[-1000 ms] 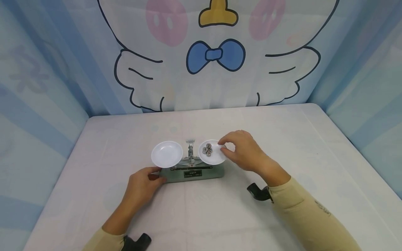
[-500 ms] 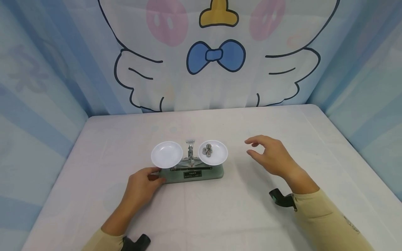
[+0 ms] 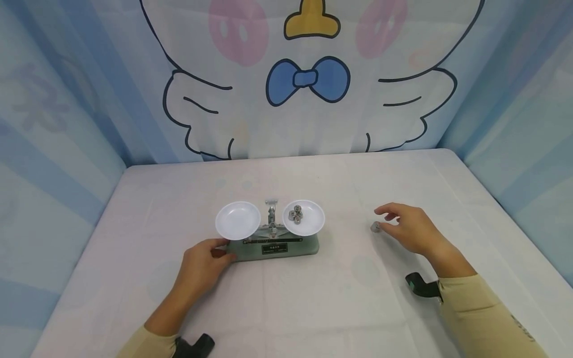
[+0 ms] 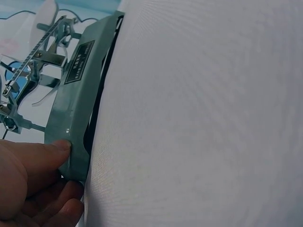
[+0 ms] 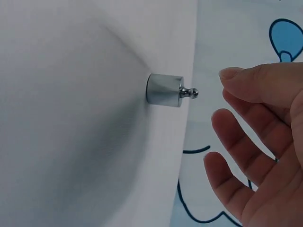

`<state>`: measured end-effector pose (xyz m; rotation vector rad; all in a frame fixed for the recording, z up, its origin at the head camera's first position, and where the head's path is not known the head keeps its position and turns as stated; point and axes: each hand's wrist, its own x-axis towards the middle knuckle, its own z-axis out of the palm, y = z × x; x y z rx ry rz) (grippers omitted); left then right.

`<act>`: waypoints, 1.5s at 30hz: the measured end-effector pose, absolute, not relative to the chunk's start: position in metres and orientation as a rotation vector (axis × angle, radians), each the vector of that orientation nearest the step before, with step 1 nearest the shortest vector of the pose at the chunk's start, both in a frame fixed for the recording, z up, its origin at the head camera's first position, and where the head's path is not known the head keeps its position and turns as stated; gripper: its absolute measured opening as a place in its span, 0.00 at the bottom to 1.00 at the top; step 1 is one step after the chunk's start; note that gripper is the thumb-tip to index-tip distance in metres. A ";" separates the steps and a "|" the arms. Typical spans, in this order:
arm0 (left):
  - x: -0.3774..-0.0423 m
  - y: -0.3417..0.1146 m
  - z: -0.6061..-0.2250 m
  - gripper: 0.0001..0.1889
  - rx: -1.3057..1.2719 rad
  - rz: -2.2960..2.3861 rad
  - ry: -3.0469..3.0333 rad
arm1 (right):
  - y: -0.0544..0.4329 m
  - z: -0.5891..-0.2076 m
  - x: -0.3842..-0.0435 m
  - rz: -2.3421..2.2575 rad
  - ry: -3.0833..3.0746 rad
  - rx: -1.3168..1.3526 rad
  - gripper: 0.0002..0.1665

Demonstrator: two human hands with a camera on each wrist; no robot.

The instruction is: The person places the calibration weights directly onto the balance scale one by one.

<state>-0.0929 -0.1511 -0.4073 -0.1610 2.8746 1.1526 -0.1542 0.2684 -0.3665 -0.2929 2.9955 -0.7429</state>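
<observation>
A green balance scale [image 3: 291, 252] stands on the table with two white pans. My left hand [image 3: 203, 263] grips the left end of its base. In the left wrist view the thumb [image 4: 59, 145] presses the front of that base, and the other fingers curl at its end. Several small shiny metal pieces sit together in the right pan [image 3: 314, 219]. Off to the right, a silver cylindrical weight [image 5: 163, 90] with a small knob stands upright on the table. My right hand [image 3: 412, 231] hovers beside this weight, fingers loosely spread, with a gap between fingertips and knob in the right wrist view.
The white-covered table [image 3: 277, 308] reaches back to a printed curtain [image 3: 309, 129]. More curtains hang along both sides. A dark wrist mount [image 3: 423, 286] juts out from the right sleeve, and another mount [image 3: 194, 346] from the left.
My right hand has left the right pan and moved to the right and nearer to me, to beside the weight. The left hand and the balance scale have stayed in place.
</observation>
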 end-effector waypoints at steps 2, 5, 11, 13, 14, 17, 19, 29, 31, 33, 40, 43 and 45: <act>-0.093 -0.151 -0.407 0.22 -0.160 1.153 2.875 | 0.271 -0.370 -0.155 -0.740 2.991 -0.284 0.18; -0.092 -0.151 -0.407 0.22 -0.161 1.151 2.874 | 0.274 -0.374 -0.157 -0.743 2.979 -0.263 0.17; -0.093 -0.151 -0.407 0.22 -0.169 1.151 2.865 | 0.277 -0.381 -0.161 -0.736 2.945 -0.221 0.16; -0.093 -0.151 -0.407 0.22 -0.173 1.152 2.863 | 0.277 -0.383 -0.162 -0.739 2.934 -0.221 0.16; -0.092 -0.151 -0.407 0.22 -0.173 1.151 2.863 | 0.277 -0.384 -0.163 -0.743 2.929 -0.228 0.16; -0.092 -0.150 -0.406 0.22 -0.173 1.153 2.864 | 0.278 -0.386 -0.165 -0.748 2.925 -0.255 0.16; -0.092 -0.150 -0.406 0.22 -0.169 1.158 2.866 | 0.278 -0.387 -0.166 -0.746 2.931 -0.276 0.15; -0.092 -0.150 -0.408 0.22 -0.184 1.147 2.866 | 0.278 -0.394 -0.166 -0.702 2.939 -0.305 0.16; -0.092 -0.150 -0.408 0.22 -0.188 1.144 2.866 | 0.278 -0.395 -0.166 -0.695 2.947 -0.310 0.16; -0.092 -0.150 -0.407 0.22 -0.188 1.141 2.867 | 0.277 -0.395 -0.166 -0.689 2.953 -0.315 0.15; -0.092 -0.150 -0.407 0.22 -0.182 1.143 2.867 | 0.277 -0.396 -0.165 -0.697 2.961 -0.310 0.14; -0.092 -0.150 -0.407 0.22 -0.181 1.139 2.868 | 0.277 -0.395 -0.165 -0.705 2.967 -0.312 0.14; -0.093 -0.150 -0.407 0.22 -0.178 1.138 2.869 | 0.276 -0.395 -0.165 -0.714 2.968 -0.313 0.13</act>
